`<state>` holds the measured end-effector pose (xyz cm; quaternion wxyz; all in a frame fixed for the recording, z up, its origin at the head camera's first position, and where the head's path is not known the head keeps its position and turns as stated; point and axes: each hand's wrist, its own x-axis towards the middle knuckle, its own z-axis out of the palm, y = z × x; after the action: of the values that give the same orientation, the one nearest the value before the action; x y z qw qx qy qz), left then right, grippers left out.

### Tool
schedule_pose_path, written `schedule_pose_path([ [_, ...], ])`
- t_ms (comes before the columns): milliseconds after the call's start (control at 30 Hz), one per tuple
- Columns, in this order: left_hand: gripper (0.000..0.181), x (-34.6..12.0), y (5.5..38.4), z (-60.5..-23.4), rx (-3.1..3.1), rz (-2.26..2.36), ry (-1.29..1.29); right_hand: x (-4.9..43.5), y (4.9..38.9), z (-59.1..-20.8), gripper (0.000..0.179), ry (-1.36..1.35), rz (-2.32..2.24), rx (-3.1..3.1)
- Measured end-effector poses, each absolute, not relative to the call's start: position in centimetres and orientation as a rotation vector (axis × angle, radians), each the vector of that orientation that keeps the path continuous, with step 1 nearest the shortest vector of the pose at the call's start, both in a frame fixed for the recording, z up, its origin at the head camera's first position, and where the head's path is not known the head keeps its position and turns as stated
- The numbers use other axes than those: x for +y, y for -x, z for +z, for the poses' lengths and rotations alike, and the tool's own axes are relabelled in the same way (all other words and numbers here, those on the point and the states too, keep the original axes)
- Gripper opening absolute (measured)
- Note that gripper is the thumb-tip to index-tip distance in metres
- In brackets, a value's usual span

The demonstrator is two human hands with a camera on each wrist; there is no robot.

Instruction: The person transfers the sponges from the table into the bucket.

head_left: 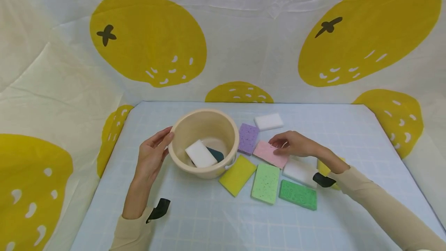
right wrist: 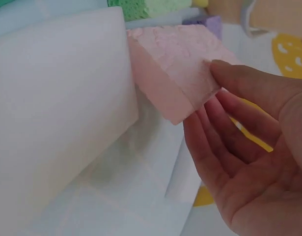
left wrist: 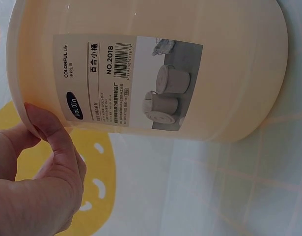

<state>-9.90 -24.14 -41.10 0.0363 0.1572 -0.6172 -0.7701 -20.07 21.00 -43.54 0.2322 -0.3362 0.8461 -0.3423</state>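
My left hand [head_left: 152, 155] pinches the left rim of a cream plastic bucket [head_left: 179, 155]; in the left wrist view thumb and finger grip the rim beside a printed label [left wrist: 126, 83]. Inside the bucket lie a white sponge [head_left: 201, 153] and a dark green sponge [head_left: 216, 154]. My right hand [head_left: 294, 144] holds a pink sponge [head_left: 266, 152] by its edge, thumb on the upper face and fingers beneath, as the right wrist view shows. A large white sponge [right wrist: 57, 98] is close beside it there.
Around the pink sponge lie a purple sponge [head_left: 248, 138], a white one [head_left: 269, 121], a yellow one [head_left: 238, 175], a light green one [head_left: 265, 183] and a green one [head_left: 297, 194]. Another yellow sponge [head_left: 324, 167] is partly hidden under the right forearm. A fruit-patterned cloth [head_left: 251, 49] stands behind the table.
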Motion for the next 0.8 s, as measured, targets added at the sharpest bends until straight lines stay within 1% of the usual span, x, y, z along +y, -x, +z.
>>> schedule_pose_path([
  [433, 0.056, -24.2, 9.8, -41.1, -1.896, -2.371, -0.459, 21.4, 20.1, -40.9, 0.034, 0.928, -1.022, 2.382],
  [800, 0.057, -24.1, 9.8, -41.0, -1.902, -2.364, -0.464, 21.2, 20.6, -38.8, 0.035, 0.879, -1.024, 2.375],
])
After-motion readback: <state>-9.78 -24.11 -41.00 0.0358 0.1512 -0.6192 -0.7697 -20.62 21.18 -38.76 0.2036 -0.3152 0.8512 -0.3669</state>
